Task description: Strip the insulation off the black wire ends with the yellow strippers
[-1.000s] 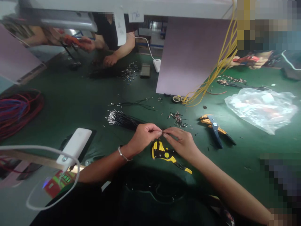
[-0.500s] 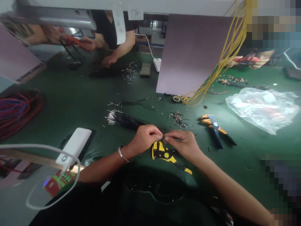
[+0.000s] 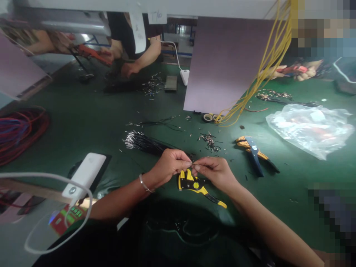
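My left hand and my right hand meet fingertip to fingertip, each pinched closed. Between them is something thin and dark, too small to make out clearly. Just below the fingertips lies a yellow and black wire stripper on the green table. A bundle of black wires with shiny ends lies beyond my left hand and runs partly behind it. Beyond my right hand is a small pile of short wire pieces. A blue and orange stripper rests farther right.
A clear plastic bag lies at the right, a white power bank at the left. Yellow wires hang beside a grey panel. Red and blue wires are coiled far left. Other people's hands work across the table.
My fingertips remain together, with slightly more of the thin dark thing showing between them. The view has shifted slightly. Across the table, a person's hands and the red tool have moved a little.
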Demonstrator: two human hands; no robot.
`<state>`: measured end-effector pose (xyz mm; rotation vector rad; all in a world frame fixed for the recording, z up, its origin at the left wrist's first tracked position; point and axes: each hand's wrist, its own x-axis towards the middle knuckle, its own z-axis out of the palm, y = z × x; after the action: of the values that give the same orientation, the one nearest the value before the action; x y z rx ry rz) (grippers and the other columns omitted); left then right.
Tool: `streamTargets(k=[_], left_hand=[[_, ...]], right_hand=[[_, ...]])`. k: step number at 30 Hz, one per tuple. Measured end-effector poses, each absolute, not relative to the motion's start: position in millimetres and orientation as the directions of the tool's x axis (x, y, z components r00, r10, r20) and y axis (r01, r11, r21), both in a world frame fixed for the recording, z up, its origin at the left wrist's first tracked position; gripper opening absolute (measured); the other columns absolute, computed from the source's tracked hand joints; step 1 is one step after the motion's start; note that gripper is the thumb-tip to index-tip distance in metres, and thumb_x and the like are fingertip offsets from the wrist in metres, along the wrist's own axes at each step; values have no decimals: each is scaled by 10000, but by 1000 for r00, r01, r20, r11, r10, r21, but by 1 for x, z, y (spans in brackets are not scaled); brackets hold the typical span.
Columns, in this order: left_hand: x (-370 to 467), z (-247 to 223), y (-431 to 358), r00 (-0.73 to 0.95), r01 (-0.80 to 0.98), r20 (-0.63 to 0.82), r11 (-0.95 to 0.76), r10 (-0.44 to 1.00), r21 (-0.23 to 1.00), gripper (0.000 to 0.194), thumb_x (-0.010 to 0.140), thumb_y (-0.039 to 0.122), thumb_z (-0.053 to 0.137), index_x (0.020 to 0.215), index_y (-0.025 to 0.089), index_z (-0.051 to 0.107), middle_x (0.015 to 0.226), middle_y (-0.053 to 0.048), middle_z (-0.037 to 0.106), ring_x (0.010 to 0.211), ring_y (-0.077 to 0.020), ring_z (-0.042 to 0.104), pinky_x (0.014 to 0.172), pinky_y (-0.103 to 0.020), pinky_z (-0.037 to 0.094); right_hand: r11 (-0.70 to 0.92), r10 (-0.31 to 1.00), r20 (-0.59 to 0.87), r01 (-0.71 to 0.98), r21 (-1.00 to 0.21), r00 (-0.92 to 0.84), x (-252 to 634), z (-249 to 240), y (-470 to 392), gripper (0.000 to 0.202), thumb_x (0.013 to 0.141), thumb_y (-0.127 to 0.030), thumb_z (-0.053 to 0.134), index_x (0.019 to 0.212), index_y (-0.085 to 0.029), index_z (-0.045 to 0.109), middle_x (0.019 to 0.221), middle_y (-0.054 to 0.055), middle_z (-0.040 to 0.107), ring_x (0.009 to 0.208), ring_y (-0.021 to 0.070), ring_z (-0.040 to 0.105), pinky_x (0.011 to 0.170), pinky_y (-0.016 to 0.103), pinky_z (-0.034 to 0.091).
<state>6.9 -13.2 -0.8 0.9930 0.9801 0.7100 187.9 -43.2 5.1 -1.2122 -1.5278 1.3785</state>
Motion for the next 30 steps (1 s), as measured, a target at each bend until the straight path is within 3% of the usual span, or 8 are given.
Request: streamTargets(k=[8,17,24,30], left_hand=[[6,-6,-7,570,-174,-410,592,712,787,136,578,201,732,622,107,644,423,25,512,356,-38,382,357,-177,211],[8,-6,-6,578,-181,-419,610,700,771,140,582,208,735,636,104,659,436,18,518,366,-41,392,353,-176,210],[9,-7,-6,526,-165,-354,501,773,849,189,692,252,708,797,96,697,511,13,554,419,-47,427,380,-176,255],[9,-4,-5,488,-133,-315,425,814,895,201,667,207,705,831,92,687,558,8,583,441,-49,436,402,-182,288]], right_hand=[[-208,926,-131,-188,-960,-355,193,-13,-43,106,767,-270,726,766,-167,751,645,32,717,600,158,646,639,306,519],[-289,914,-142,-365,-885,-380,190,-14,-40,72,731,-241,770,772,-181,777,624,31,723,539,152,653,597,305,537],[-288,939,-177,-393,-873,-295,191,-14,-36,90,696,-247,790,734,-168,770,613,38,725,523,153,647,564,297,540],[-285,944,-196,-357,-890,-265,189,-16,-35,104,687,-258,785,724,-163,764,596,35,721,521,155,636,588,312,535]])
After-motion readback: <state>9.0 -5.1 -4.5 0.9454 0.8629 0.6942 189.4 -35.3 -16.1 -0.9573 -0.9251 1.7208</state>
